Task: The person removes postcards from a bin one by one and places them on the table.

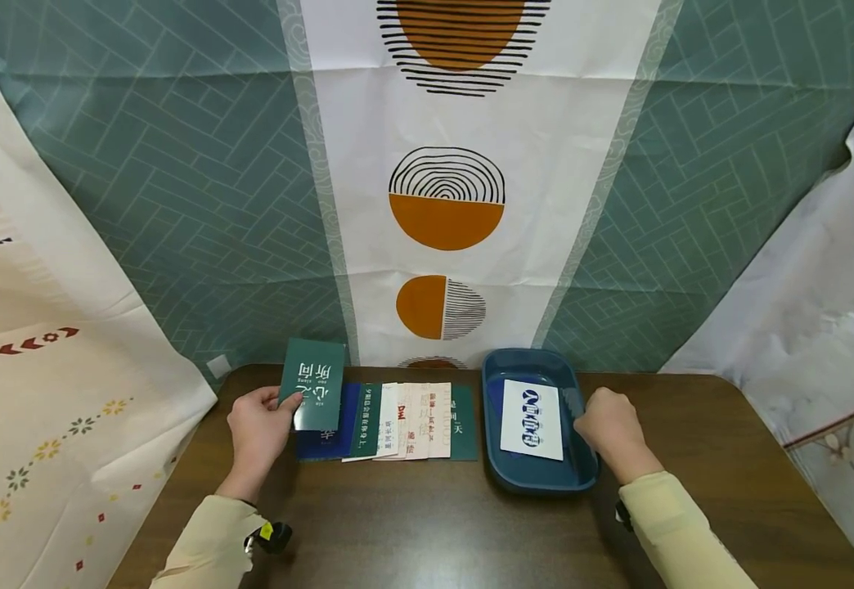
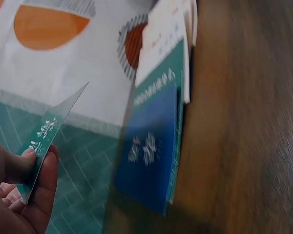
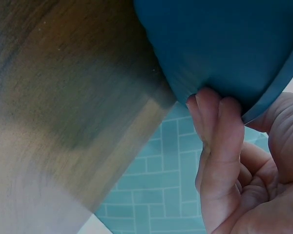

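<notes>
Between thumb and fingers, my left hand point(image 1: 258, 429) pinches a green card point(image 1: 314, 364) with white Chinese characters, raised over the left end of a row of cards. That row overlaps: a blue card point(image 2: 151, 151) on the left, a dark green card point(image 1: 365, 421), several white and cream cards point(image 1: 438, 421), and another green card point(image 1: 464, 425) at the right end. My right hand point(image 1: 611, 429) grips the right rim of a dark blue plastic tray point(image 1: 537, 487), thumb inside and fingers against its outer wall. Inside the tray lies a white card point(image 1: 510, 417) with blue lettering, over a blue one.
Everything stands on a dark brown wooden table point(image 1: 383, 523). A green and white patterned cloth point(image 1: 235, 204) hangs along its back edge. Pale printed cloths hang at the left point(image 1: 51, 409) and right point(image 1: 802, 327) sides.
</notes>
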Available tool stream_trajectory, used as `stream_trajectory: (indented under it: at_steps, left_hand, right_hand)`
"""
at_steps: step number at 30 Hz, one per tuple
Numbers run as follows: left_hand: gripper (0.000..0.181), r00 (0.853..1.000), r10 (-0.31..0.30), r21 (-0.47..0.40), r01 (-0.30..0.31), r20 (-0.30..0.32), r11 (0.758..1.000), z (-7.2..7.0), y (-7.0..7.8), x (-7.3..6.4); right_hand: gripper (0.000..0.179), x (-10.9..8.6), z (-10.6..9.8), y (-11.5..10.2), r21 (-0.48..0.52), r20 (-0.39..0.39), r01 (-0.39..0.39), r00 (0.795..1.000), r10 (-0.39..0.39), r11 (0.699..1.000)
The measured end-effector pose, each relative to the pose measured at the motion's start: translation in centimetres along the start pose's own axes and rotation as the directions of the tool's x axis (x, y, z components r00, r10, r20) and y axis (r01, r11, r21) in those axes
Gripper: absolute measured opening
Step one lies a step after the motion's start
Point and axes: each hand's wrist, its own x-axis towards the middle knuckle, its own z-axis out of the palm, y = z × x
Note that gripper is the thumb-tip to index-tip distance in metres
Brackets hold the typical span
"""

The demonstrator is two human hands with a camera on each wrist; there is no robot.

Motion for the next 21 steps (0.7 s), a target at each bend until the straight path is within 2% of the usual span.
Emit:
stream_trajectory:
  at_steps: [4,9,14,21]
  left_hand:
    - [0.039,1.000,-0.018,0.036,0.018,0.016,0.999,-0.5,-0.8,0.2]
    - [0.038,0.998,-0.044,0.034,0.042,0.049,0.999,-0.6,-1.3,0.3]
    - [0.037,0.996,-0.039,0.072,0.034,0.079,0.997,-0.1,-2.0,0.4]
    - [0.036,0.989,-0.074,0.109,0.060,0.129,0.992,0.8,-2.8,0.1]
  right_hand:
    - [0.025,0.0,-0.1,-0.1,0.002,0.000,-0.002,1.000,0.002,1.000]
    - [0.023,0.0,-0.2,-0.2,0.013,0.010,-0.005,1.000,0.004,1.000]
    - [0.022,0.0,-0.2,-0.1,0.013,0.008,-0.006,1.000,0.006,1.000]
    - [0.022,0.0,0.1,0.0,0.013,0.010,-0.010,1.000,0.010,1.000]
